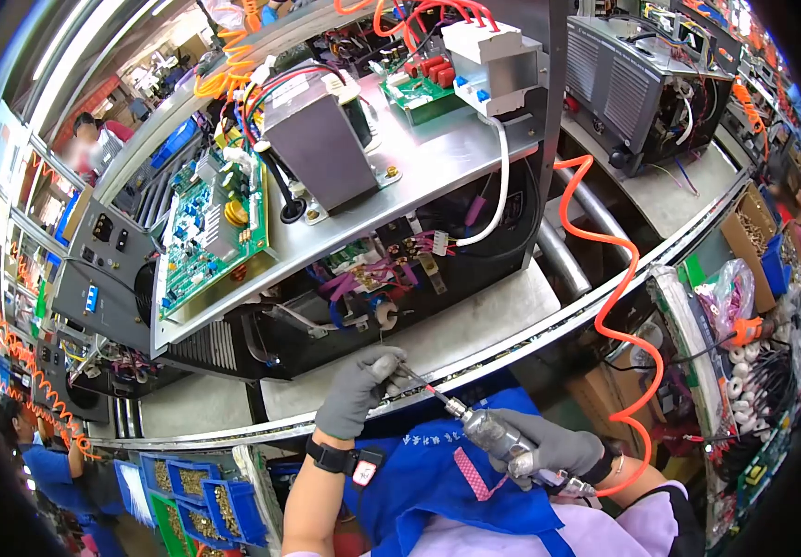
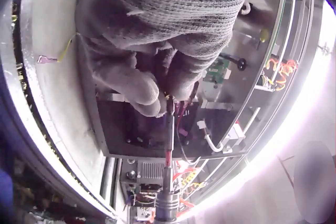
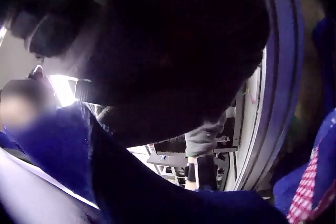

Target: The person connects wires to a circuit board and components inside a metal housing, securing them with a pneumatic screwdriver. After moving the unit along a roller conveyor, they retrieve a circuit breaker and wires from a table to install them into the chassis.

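My right hand (image 1: 553,447), in a grey glove, grips the body of an air screwdriver (image 1: 491,433) close in front of the blue apron. Its long bit (image 1: 426,384) points up and left to my left hand (image 1: 358,395), also gloved. In the left wrist view, the thumb and fingers pinch around the tip of the bit (image 2: 169,129), where a small brassy spot shows; I cannot tell what it is. Just beyond the left hand stands an open machine chassis (image 1: 363,288) with wiring inside. The right wrist view is mostly dark glove (image 3: 157,50).
An orange air hose (image 1: 637,348) curls from the screwdriver past the bench edge. A transformer (image 1: 317,139) and green circuit board (image 1: 214,232) are mounted on the chassis. Blue bins (image 1: 247,511) of small hardware stand lower left. Another machine (image 1: 637,88) sits at the back right.
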`<state>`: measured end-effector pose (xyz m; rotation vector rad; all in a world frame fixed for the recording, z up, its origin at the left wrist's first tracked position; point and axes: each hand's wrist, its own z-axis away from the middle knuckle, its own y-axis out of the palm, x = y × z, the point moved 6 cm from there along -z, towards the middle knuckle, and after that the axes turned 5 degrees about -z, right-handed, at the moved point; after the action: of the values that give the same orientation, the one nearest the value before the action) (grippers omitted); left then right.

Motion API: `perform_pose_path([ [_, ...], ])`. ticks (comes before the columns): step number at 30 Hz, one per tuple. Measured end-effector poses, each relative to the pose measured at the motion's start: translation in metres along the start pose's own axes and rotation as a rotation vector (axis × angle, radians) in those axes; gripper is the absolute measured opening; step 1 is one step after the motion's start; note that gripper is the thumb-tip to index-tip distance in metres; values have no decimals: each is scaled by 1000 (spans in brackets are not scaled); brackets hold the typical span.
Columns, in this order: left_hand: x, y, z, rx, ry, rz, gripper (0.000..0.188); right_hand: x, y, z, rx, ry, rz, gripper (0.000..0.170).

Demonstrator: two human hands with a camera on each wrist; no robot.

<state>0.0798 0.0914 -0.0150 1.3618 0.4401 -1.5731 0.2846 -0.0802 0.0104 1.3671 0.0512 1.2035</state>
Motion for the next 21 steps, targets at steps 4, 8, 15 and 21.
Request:
perform_pose_path([
  [4, 2, 7, -9, 21, -69, -16, 27, 0, -9, 2, -60, -63, 78, 83],
  [8, -14, 21, -14, -55, -65, -209, 31, -4, -19, 1, -98, -194, 193, 82],
  [15, -74, 46, -43, -301, 581, -1930, 18, 19, -17, 22, -116, -250, -6, 85],
  [21, -58, 49, -83, -162, 488, -2328, 11, 15, -27, 26, -109, -255, -15, 87],
])
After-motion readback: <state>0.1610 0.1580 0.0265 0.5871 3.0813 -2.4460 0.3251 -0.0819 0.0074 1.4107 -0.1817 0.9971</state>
